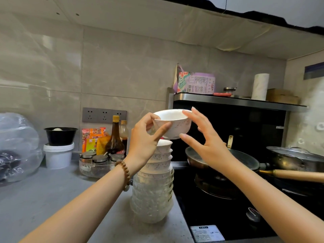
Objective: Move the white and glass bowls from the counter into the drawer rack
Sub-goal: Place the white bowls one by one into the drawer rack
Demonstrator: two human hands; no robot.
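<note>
Above the stack, both hands hold a speckled white bowl.

— How many white bowls did you count?
— One held up, about five more stacked; the glass bowls beneath blurred together.
— Bottles?
— Two, plus three lidded jars.

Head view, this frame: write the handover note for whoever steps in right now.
Left hand: gripping the white speckled bowl by its rim and side, lifted above the stack.
Right hand: open, fingertips at the bowl's right side, steadying it.
Bowl stack: on the grey counter beside the cooktop; white bowls on top, glass bowls beneath.
Done: one bowl lifted off.
Left: every bowl must go into the drawer rack, which is out of view.
</note>
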